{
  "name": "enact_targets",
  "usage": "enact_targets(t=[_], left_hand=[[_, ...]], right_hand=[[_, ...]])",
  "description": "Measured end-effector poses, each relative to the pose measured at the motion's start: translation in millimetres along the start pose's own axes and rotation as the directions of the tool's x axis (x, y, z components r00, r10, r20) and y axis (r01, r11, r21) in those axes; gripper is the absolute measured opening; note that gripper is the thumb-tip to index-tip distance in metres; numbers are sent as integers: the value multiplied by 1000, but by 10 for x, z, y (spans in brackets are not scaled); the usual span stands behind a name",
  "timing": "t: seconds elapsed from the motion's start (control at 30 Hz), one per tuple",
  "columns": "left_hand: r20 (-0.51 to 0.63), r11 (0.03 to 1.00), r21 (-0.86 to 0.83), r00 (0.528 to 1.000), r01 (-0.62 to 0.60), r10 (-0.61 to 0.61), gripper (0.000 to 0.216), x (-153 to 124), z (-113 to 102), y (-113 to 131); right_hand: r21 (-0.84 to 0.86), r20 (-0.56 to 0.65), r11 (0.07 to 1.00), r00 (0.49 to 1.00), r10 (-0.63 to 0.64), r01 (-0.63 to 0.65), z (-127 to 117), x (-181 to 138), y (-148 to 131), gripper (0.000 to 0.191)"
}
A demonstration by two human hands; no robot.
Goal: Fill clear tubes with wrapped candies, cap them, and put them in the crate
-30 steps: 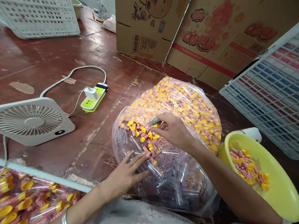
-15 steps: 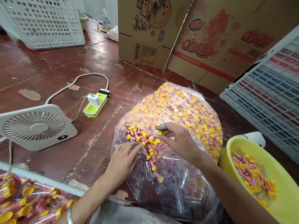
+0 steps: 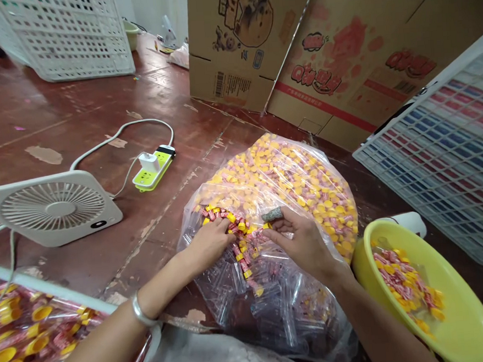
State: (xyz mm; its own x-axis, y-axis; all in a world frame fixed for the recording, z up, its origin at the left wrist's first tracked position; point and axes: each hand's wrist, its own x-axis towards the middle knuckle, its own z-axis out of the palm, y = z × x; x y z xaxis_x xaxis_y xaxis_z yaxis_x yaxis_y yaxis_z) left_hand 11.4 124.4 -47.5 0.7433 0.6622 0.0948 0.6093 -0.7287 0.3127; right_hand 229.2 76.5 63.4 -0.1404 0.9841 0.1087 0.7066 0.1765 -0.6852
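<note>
In front of me a big clear plastic bag point(image 3: 262, 179) lies open on the floor, full of small red-and-white wrapped pieces with yellow caps. My left hand point(image 3: 213, 241) reaches over a loose heap of these yellow-capped pieces point(image 3: 243, 255) in the bag's mouth. Its fingers are curled together at the heap, and whatever is between them is hidden. My right hand point(image 3: 301, 236), with a grey cover on one finger, pinches a yellow-capped piece point(image 3: 267, 226) between thumb and fingers. Clear plastic tubes point(image 3: 288, 315) lie in the near part of the bag.
At right stands a yellow basin point(image 3: 461, 303) with more capped pieces, beside a white crate point(image 3: 434, 162). Filled tubes point(image 3: 33, 339) lie at lower left. A fan point(image 3: 57, 207) and a power strip point(image 3: 155, 167) sit at left; cardboard boxes point(image 3: 299, 61) stand behind.
My left hand has moved forward and right onto the heap, its fingers now curled in. My right hand has shifted slightly right and nearer to me, still pinching.
</note>
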Motion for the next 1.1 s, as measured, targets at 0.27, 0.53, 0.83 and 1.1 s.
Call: enact_targets(t=[0.27,0.53,0.83,1.1], left_hand=[[-39,992,-125,999,26,-31,20,101,-38,-23],[4,411,-899,943,149,-333,20,-426,-270,331],[186,-377,-925,914,40,-361,24,-515,-180,740],[228,-412,-908,916,78,-330,22,-414,-134,725]], right_hand=[[95,-8,995,1000,-8,9,109,-50,-81,16],[11,-118,999,992,-44,46,251,-169,-53,18],[-111,167,919,919,-358,378,474,-274,-156,32],[-222,251,844,865,-434,488,555,-355,-30,58]])
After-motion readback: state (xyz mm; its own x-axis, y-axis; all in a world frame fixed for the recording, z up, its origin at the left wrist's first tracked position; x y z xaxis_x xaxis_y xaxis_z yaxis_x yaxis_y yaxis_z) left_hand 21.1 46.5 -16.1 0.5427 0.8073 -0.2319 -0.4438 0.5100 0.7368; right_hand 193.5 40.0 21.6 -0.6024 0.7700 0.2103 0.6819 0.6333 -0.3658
